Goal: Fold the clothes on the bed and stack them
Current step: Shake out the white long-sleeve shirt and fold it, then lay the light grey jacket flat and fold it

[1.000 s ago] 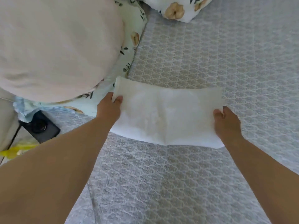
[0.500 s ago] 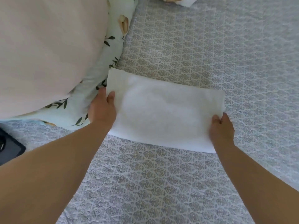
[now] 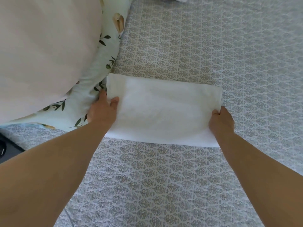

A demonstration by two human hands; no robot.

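Folded white cloth [image 3: 164, 110] lying flat on the bed [image 3: 213, 46], which is covered in a grey patterned quilt. The left hand [image 3: 102, 110] grips the cloth's left edge, thumb on top and fingers curled beneath. The right hand [image 3: 221, 122] pinches the right edge, fingers bent around the fabric. A leaf-printed pillow [image 3: 91, 102] touches the cloth's left side and the left hand; a pale pink cushion [image 3: 45, 51] rests on it. A dark object [image 3: 8, 149], too cropped to identify, sits at the left margin.
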